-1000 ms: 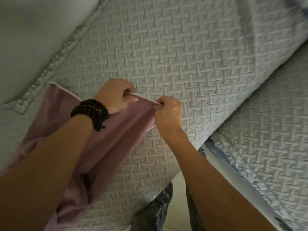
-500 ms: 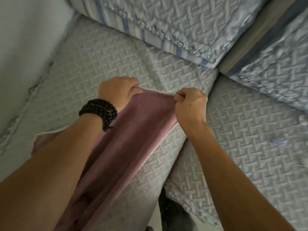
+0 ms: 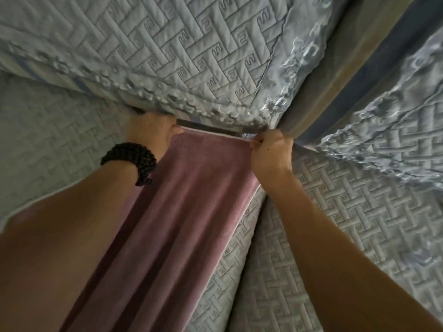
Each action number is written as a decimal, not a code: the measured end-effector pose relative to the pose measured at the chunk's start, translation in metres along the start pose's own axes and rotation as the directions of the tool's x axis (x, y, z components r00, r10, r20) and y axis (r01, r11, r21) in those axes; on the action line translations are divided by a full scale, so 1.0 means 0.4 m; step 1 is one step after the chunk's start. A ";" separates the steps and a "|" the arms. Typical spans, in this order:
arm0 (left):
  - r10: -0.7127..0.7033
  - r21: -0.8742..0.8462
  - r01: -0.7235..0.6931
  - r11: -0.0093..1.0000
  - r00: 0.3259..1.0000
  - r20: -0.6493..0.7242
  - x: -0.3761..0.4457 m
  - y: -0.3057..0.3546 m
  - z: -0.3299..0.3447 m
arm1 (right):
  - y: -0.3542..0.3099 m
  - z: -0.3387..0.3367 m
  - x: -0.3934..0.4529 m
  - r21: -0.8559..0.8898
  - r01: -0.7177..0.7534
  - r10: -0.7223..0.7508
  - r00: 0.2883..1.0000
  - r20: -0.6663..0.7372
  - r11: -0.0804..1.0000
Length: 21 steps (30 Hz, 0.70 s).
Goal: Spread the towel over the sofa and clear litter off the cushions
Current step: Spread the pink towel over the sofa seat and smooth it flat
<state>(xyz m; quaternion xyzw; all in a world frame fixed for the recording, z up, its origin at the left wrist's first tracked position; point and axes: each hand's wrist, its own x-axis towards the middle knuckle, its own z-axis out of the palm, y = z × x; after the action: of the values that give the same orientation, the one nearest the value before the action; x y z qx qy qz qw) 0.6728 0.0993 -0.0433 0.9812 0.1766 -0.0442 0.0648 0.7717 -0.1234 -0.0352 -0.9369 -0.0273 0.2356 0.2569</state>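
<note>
A mauve-pink towel lies lengthwise down the quilted grey seat cushion of the sofa, its far edge pulled taut right at the foot of the back cushion. My left hand, with a dark bead bracelet on the wrist, grips the towel's far left corner. My right hand pinches the far right corner, close to the gap between the two seat cushions. The near part of the towel is partly hidden under my left forearm.
A second quilted seat cushion lies on the right, with a narrow seam between the two. A second back cushion with an embroidered border stands at the upper right, and a striped gap runs between the back cushions.
Both hands have carried the towel's far edge forward across the seat to the base of the back cushion, and have moved further apart. The towel lies flatter and more stretched.
</note>
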 end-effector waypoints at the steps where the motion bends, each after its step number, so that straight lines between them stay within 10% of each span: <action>1: -0.005 0.017 0.005 1.000 1.000 -0.015 0.004 0.002 0.032 | 0.014 0.019 0.016 -0.037 0.012 -0.012 1.000 0.000 0.999; 16: -0.094 -0.434 0.072 0.898 0.995 -0.030 -0.056 -0.118 0.016 | -0.049 0.113 -0.108 -0.070 0.138 -0.153 0.932 -0.328 0.988; 21: -0.169 -0.383 0.160 0.910 0.986 0.010 -0.216 -0.313 -0.045 | -0.189 0.192 -0.200 0.100 0.444 -0.424 0.889 -0.173 0.890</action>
<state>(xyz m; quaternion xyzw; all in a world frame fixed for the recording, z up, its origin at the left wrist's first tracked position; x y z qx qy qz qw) 0.5491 0.1888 -0.0300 0.9317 0.2645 -0.0025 0.2490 0.6709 -0.0356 -0.0219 -0.9018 -0.2012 0.1041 0.3681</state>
